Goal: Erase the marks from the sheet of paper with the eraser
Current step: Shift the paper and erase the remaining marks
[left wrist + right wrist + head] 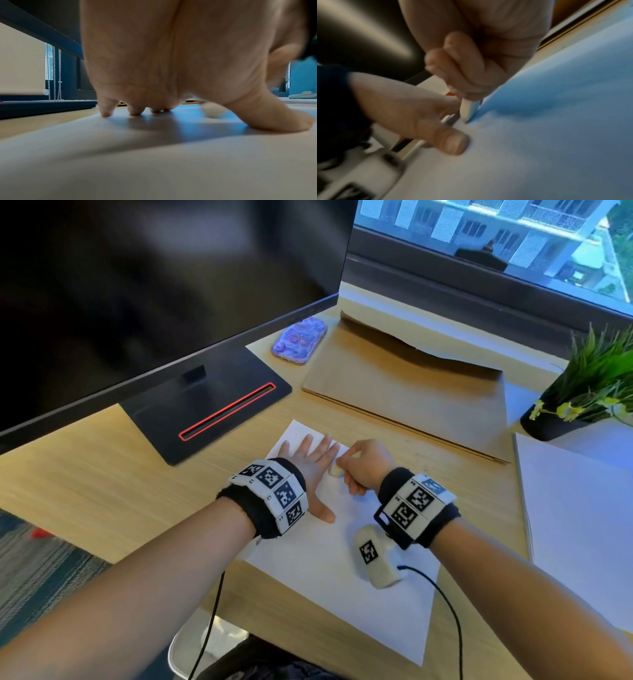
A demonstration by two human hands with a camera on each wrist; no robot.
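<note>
Lying nearest the person, the sheet of paper [329, 587] sits askew on the wooden desk [102, 508], its near corner reaching the desk's front edge. A white tagged pod [376, 556] with a black cable [448, 611] rests on the sheet just below the right wrist.

Farther up the sheet, the left hand [313, 467] lies flat with fingers spread, palm and fingertips [106, 113] pressing the paper down. Just beside its index finger, the right hand [363, 467] pinches the eraser [335, 471], fingers curled round its upper part; in the right wrist view the lower tip of the eraser [468, 111] meets the paper at a tilt. Any marks under it are too faint and blurred to make out.

By my judgement the sheet is light, thin and limp: it will slide or crumple under rubbing unless held flat close to the rubbed spot, as the left hand does now. The eraser looks small, pale and slightly yielding, best held low near its working end so that it does not bend or slip.

Beyond the hands stand a black monitor base [212, 402], a patterned phone [299, 342] and a brown envelope [411, 392], with a potted plant [592, 385] at the far right.
</note>
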